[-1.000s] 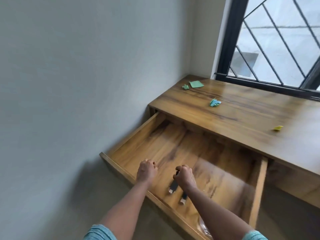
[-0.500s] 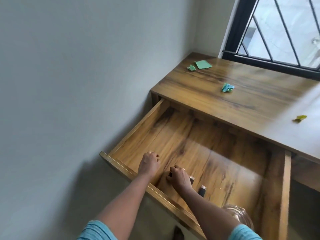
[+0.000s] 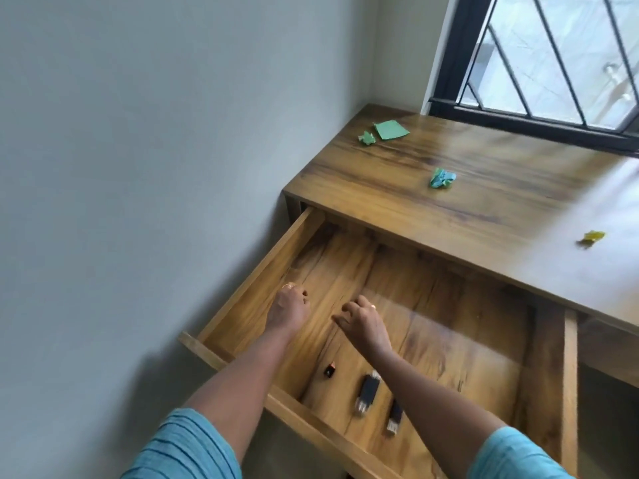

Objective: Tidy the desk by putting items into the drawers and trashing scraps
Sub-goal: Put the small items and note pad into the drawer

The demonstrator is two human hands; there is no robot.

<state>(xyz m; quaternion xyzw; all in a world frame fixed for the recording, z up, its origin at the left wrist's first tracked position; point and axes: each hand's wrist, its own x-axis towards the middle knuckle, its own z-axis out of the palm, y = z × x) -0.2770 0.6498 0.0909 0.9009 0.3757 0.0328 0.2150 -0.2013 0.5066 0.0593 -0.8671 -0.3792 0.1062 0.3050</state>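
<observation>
Both hands hover over the open drawer (image 3: 257,271), apart from each other. The right hand (image 3: 363,319) has loosely curled fingers and holds nothing. The left hand (image 3: 288,307) is curled under, and I cannot tell whether anything is inside it. Three small black items (image 3: 368,392) lie on the drawer floor at its near end.

The scraps are on the counter (image 3: 501,209): a green paper square (image 3: 390,130) and a green crumple (image 3: 366,138) at the far left corner, a teal wad (image 3: 442,178) further right, and a yellow bit (image 3: 593,236) at the right. The step is best done by lifting both hands out before pushing the drawer, then gathering the scraps together. No label or writing can be read.
</observation>
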